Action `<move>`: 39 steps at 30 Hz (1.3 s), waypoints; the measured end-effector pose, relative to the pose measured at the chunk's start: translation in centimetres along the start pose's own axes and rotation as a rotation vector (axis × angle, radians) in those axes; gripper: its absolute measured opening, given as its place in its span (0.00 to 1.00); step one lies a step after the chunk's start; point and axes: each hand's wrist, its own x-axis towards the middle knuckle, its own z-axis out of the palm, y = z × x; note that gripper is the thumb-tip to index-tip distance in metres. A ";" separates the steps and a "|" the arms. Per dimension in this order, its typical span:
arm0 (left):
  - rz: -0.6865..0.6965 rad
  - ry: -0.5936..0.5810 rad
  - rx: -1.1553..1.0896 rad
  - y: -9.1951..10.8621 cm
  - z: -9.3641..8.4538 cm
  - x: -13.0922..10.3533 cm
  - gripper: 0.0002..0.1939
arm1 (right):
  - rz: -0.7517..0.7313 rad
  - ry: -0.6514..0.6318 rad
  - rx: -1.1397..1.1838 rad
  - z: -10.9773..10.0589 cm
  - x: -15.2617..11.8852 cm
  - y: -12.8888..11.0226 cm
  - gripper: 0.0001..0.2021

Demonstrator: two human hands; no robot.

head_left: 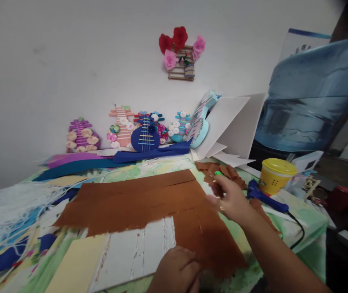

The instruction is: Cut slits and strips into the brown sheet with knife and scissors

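Note:
A large sheet of brown crepe paper [137, 195] lies spread across the table, partly covering a white board [128, 260]. Clear streaks that look like glue run over the board's bare part. My left hand [175, 270] rests at the board's near edge where the brown paper begins; its fingers are curled, and what they grip is hidden. Above the right side of the paper is my right hand [229, 201], slightly blurred, with fingers bent in a pinch; I cannot make out anything in them. Just beyond its fingertips, a small green object [218, 173] lies by crumpled brown scraps [233, 175].
A blue glue gun [265, 197] with a black cord lies right, beside a yellow tub [277, 177]. Decorated paper instruments [145, 136] lean along the wall. White string [5, 207] is heaped left. A large water bottle [311, 97] stands at the back right.

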 end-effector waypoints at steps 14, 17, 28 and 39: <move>0.035 0.177 0.189 -0.2 1.9 -0.3 0.21 | 0.087 -0.773 -1.092 6.4 5.4 7.0 0.30; 0.070 0.176 0.226 -0.3 2.4 -0.6 0.21 | 0.101 -0.787 -1.098 6.5 5.5 7.2 0.30; 0.200 0.141 0.337 0.0 2.9 -2.2 0.12 | 0.107 -0.799 -1.107 6.6 5.7 6.7 0.24; 0.132 0.097 0.342 1.2 1.0 0.2 0.20 | -0.003 -0.744 -1.122 8.7 3.5 4.3 0.35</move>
